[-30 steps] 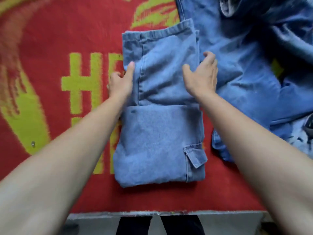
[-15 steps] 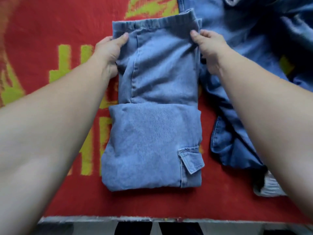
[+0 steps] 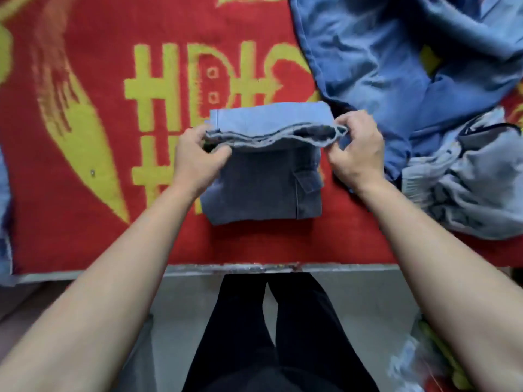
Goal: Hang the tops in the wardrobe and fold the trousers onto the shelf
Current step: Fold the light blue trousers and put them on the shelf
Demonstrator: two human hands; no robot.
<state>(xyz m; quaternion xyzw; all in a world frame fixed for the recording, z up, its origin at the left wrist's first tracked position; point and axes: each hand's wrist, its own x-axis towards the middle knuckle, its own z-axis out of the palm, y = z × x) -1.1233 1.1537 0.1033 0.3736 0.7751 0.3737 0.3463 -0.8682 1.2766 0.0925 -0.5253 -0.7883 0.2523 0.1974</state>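
While trousers [image 3: 254,193] lie part-folded on red cloth [image 3: 85,222], near its front edge, my left hand [image 3: 195,162] pinches left end of upper layer's edge, fingers curled. My right hand [image 3: 358,157] pinches right end likewise. Edge held up off lower fold. Cargo pocket [image 3: 307,181] shows lower right. Blue garment [image 3: 382,66] heaped just beside, right; pale grey garment [image 3: 475,193] nearer right edge.
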